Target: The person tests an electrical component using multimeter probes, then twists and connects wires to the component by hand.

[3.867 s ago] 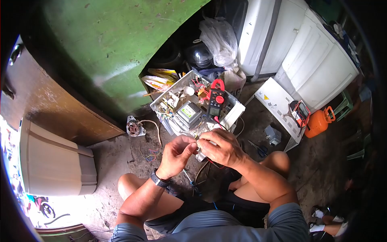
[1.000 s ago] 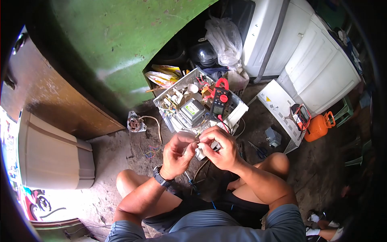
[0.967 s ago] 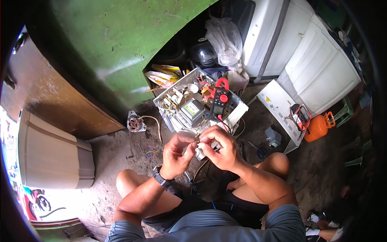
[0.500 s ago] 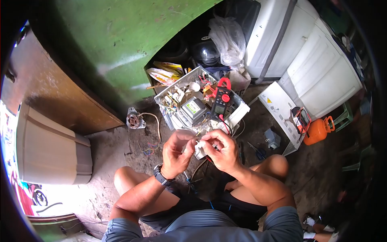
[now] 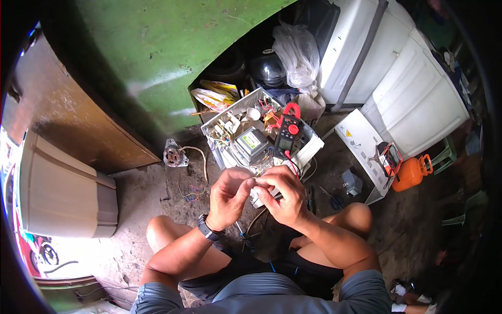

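Observation:
My left hand [image 5: 229, 198], with a dark watch on its wrist, is closed with thumb and forefinger pinched together. Its fingertips meet those of my right hand [image 5: 286, 198], which also pinches. Whatever sits between the fingertips is too small and too covered to name. Just below them, partly hidden by the right fingers, is a small white part [image 5: 255, 200]. Beyond the hands lies an open metal appliance housing [image 5: 308, 152] with wires and a labelled metal-cased unit [image 5: 251, 142] inside. A red and black clamp meter [image 5: 286, 137] rests on the housing's right side.
A small motor [image 5: 173, 155] with a cable lies left on the floor. To the right are scissors [image 5: 334, 199], a grey box [image 5: 352, 182], a white panel [image 5: 361, 141] and an orange tank [image 5: 413, 174]. A screwdriver [image 5: 241, 230] lies between the legs.
My right fingers have curled in closer to the left fingertips, covering the small white piece that showed between them. The camera view has shifted slightly; the surrounding objects stay put.

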{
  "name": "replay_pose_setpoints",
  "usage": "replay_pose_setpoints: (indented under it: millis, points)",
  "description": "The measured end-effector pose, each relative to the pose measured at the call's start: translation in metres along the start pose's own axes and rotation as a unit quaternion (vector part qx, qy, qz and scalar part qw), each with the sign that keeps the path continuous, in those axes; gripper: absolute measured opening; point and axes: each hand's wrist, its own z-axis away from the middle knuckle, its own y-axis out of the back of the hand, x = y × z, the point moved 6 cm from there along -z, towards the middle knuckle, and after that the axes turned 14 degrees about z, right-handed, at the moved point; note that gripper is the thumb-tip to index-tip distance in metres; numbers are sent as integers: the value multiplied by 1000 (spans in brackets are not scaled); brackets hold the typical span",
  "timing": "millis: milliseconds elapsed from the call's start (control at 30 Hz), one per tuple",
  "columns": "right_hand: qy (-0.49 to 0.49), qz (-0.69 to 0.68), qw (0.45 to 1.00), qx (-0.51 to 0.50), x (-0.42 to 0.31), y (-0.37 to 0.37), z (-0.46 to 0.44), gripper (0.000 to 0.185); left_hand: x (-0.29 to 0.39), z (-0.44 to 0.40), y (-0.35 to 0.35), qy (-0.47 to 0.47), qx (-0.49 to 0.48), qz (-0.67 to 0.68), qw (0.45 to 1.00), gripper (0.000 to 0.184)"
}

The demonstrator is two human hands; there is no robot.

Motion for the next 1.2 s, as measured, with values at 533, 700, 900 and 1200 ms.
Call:
replay_pose_setpoints:
  millis: [533,700,900,1200]
  points:
    - [-163,-260,952,-17,28,-29,9,12,-3,2,0,21,49,22,998,15]
    - [-239,-329,913,-11,32,-33,8,10,-4,2,2,0,42,-6,999,13]
    - [-303,-351,885,-40,39,-41,14,8,-18,0,5,141,99,273,946,13]
    - [-340,-450,824,-51,28,-48,15,10,5,-4,2,-50,43,-44,997,9]
